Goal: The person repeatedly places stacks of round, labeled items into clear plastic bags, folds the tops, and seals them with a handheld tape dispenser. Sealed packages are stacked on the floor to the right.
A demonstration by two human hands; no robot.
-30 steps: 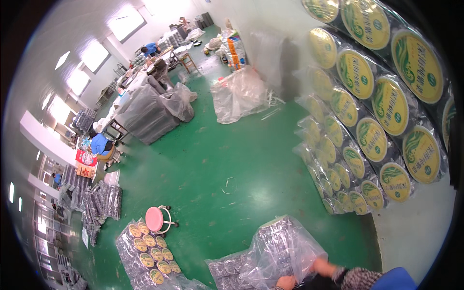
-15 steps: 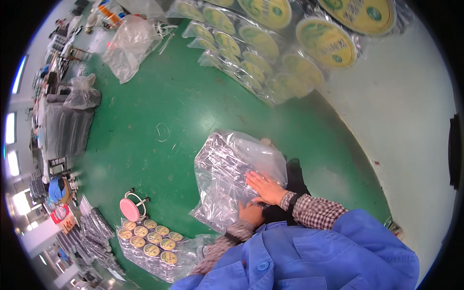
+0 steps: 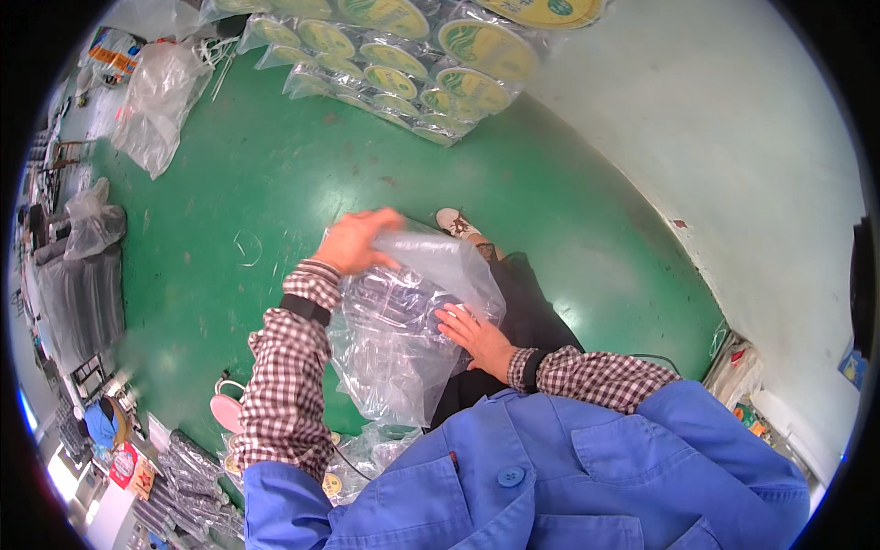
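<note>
A clear plastic bag (image 3: 394, 367) with dark contents stands in front of me, its upper part crumpled and loose. My left hand (image 3: 357, 243) reaches over the bag's far left edge, thumb and fingers apart and somewhat blurred; no grip on the plastic shows. Flat against the right side of the bag lies my right hand (image 3: 477, 337), its fingers spread. What the bag holds cannot be made out through the shiny film.
Stacked bagged packs with round yellow-green labels (image 3: 394, 81) stand at the far side. A pink stool (image 3: 225, 412) and another labelled pack (image 3: 334, 484) are at lower left. Wrapped grey goods (image 3: 82, 302) line the left; a pale wall (image 3: 733, 165) rises at right.
My left hand has moved from the near side of the bag up and forward to its far left edge. My right hand stays on the bag. The view has shifted.
</note>
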